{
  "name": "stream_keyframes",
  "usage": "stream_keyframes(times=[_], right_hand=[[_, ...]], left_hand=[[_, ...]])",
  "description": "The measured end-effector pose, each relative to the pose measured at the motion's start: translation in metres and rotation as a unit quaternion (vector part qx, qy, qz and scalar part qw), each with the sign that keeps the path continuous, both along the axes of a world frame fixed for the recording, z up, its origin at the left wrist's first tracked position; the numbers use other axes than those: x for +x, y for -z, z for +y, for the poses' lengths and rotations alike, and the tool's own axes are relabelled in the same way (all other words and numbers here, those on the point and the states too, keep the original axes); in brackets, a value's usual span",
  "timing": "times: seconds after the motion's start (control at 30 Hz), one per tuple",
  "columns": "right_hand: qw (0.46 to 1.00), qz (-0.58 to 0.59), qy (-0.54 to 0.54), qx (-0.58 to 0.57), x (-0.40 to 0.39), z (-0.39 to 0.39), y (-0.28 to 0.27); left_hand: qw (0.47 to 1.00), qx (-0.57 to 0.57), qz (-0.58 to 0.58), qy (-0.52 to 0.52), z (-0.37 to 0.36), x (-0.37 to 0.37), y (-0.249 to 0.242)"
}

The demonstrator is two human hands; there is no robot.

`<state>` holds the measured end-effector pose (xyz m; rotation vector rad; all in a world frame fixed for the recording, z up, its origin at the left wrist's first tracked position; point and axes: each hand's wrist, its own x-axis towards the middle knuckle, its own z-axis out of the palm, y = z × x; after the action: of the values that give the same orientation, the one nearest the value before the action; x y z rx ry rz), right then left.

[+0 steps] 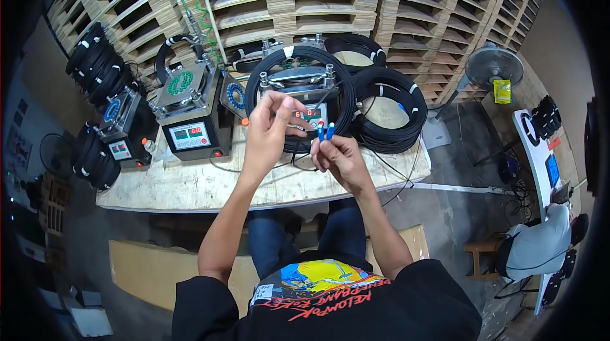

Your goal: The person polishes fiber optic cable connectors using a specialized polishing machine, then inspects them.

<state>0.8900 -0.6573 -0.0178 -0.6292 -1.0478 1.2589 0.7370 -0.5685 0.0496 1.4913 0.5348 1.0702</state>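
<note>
My right hand [341, 160] is closed around two small blue cable connectors [325, 132], holding them upright side by side between thumb and fingers. One has a red spot near its tip. To their left is my left hand [269, 130], raised with its fingers curved and apart; nothing visible sits between them. Just behind both hands a large coil of black cable [347, 90] leans upright against a machine with a lit red digital display [311, 114], partly hidden by my hands. Thin black cable hangs below the connectors.
Two more machines [190, 134] [121, 149] with displays stand on the left of the wooden table [267, 191]. Black cable coils [406, 131] lie at right, others [98, 64] at far left. Behind are stacked pallets [292, 1]. A fan [492, 71] and a seated person [540, 242] are right.
</note>
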Motion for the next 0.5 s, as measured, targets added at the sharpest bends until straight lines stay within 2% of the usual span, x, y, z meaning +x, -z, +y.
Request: stream_keyframes(times=[0.07, 0.13, 0.27, 0.3, 0.4, 0.5], right_hand=[[1.000, 0.013, -0.004, 0.009, 0.007, 0.005, -0.001], [1.000, 0.021, 0.007, -0.001, 0.009, 0.008, 0.001], [1.000, 0.017, 0.020, -0.009, 0.013, 0.012, 0.002], [0.998, 0.001, 0.054, -0.018, 0.011, 0.011, -0.001], [0.997, -0.018, 0.075, 0.008, 0.016, 0.016, -0.002], [0.995, -0.018, 0.096, -0.002, 0.021, 0.023, 0.000]], left_hand=[[0.997, -0.031, -0.041, 0.051, -0.009, 0.002, 0.004], [0.997, -0.018, -0.035, 0.065, -0.017, 0.005, 0.007], [0.998, -0.017, -0.048, 0.027, -0.016, 0.009, 0.014], [0.998, -0.006, -0.044, 0.037, -0.014, 0.004, 0.011], [0.999, 0.009, 0.029, 0.023, 0.000, -0.031, -0.001], [0.998, 0.028, 0.043, -0.044, 0.029, -0.074, 0.001]])
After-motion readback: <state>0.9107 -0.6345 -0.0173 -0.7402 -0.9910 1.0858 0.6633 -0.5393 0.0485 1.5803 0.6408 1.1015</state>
